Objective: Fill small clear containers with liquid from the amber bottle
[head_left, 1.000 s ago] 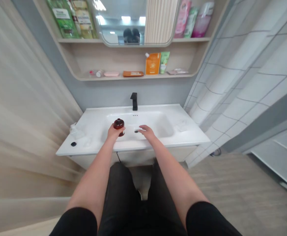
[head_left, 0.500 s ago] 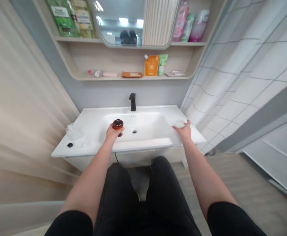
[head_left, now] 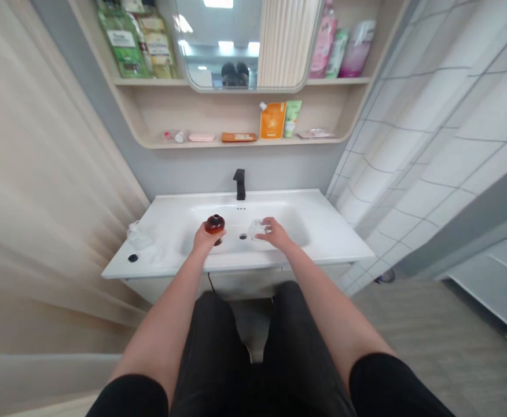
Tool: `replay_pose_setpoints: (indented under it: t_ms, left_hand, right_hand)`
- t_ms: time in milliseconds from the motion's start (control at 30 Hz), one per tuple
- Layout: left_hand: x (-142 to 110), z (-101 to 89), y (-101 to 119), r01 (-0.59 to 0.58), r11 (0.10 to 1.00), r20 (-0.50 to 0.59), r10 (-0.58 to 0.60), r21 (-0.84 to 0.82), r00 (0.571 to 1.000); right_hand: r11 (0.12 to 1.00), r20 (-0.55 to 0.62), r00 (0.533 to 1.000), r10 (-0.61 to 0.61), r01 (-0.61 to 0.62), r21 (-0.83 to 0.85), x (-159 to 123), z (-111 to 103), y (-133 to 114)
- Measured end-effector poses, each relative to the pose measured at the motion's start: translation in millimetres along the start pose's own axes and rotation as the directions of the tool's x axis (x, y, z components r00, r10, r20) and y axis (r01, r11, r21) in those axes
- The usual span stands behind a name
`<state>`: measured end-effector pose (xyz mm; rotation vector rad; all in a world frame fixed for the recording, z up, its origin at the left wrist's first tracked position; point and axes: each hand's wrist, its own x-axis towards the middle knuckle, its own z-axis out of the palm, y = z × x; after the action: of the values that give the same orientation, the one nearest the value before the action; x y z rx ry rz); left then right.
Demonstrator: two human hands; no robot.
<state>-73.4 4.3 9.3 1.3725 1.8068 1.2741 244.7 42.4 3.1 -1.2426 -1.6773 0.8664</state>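
My left hand (head_left: 205, 238) is wrapped round a dark amber bottle (head_left: 215, 222), held upright over the left part of the sink. The bottle's narrow neck points up and shows no cap. My right hand (head_left: 275, 233) grips a clear, see-through container (head_left: 257, 230) above the sink, just right of the drain (head_left: 243, 236); its exact kind is hard to make out. A small gap separates the two held things. On the counter at the left lie a small black cap (head_left: 132, 258) and a crumpled-looking clear item (head_left: 137, 236).
A black faucet (head_left: 240, 184) stands behind the white sink basin (head_left: 288, 223). Above hangs a shelf unit (head_left: 158, 139) with a mirror (head_left: 219, 46), an orange pouch (head_left: 272, 120), a green tube (head_left: 292, 119) and several bottles. A curtain (head_left: 54, 191) borders the left side.
My right hand reached to the right end of the counter, took the clear container there and brought it back over the sink. My left hand keeps holding the amber bottle in about the same place.
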Motion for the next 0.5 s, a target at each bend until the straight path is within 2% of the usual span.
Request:
replay_pose_setpoints:
  t_ms: [100, 167, 333, 500]
  left_hand:
    - [-6.3, -0.8, 6.5, -0.022, 0.999, 0.025, 0.024, -0.050, 0.999]
    - [-10.0, -1.0, 10.9, -0.036, 0.998, 0.043, 0.038, -0.053, 0.998]
    - [-13.1, 0.4, 13.2, -0.039, 0.999, 0.103, 0.038, 0.008, 0.994]
    - [-11.5, 2.6, 5.6, -0.135, 0.983, 0.147, 0.116, 0.124, 0.982]
  right_hand:
    - [1.000, 0.042, 0.999, 0.006, -0.007, 0.022, 5.3, 38.9, -4.1]
    - [0.999, 0.056, 0.998, 0.016, -0.019, 0.047, 5.3, 52.0, -2.9]
    - [0.997, 0.080, 0.996, -0.040, 0.035, 0.066, 0.2, 53.8, 1.5]
    - [0.997, 0.138, 0.988, -0.072, 0.072, 0.007, -1.7, 51.9, -2.4]
